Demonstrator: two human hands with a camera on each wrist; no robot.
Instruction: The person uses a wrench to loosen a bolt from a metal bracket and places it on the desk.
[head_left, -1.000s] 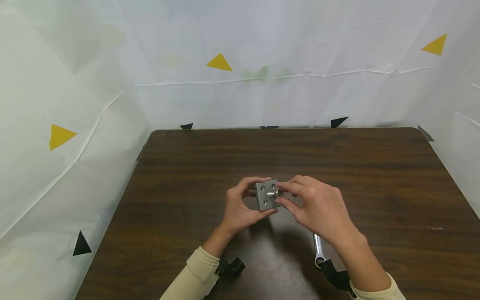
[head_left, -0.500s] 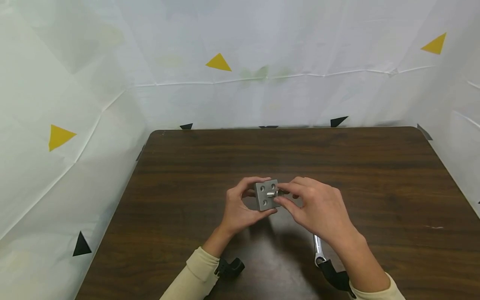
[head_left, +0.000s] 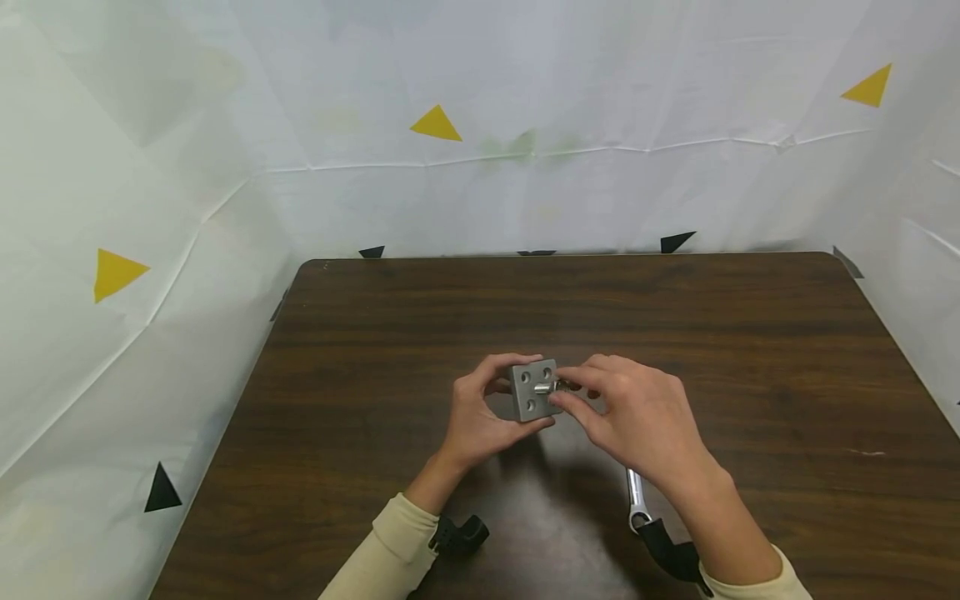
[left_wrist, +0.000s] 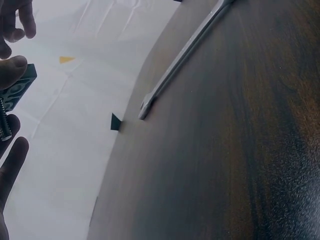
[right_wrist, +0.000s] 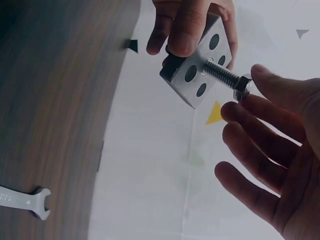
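The head view shows the left hand (head_left: 480, 417) holding a small grey metal block (head_left: 531, 389) above the middle of the dark wooden surface (head_left: 420, 317), with the right hand (head_left: 637, 417) just to the block's right; from here the bolt (head_left: 545, 387) is only a short bright stub on the block's face. The right wrist view shows more: the block (right_wrist: 200, 62) has round holes in its face, and a threaded bolt (right_wrist: 220, 72) stands out of one of them, its hex head between the right thumb and fingertips (right_wrist: 239, 111). The left hand's grip is clenched on the block, thumb and fingers (right_wrist: 182, 30) curled over its edges. The right hand's grip pinches the bolt head, the other fingers spread loosely. The left wrist view shows only an edge of the block (left_wrist: 17, 87) and the bolt's thread (left_wrist: 5, 122) at the left border, plus a long open-ended spanner (left_wrist: 182, 55) lying flat on the surface nearer the person than the block, half hidden under the right forearm in the head view (head_left: 636, 500). White sheeting with yellow and black triangles (head_left: 436, 125) surrounds the surface. No writing can be read on anything.
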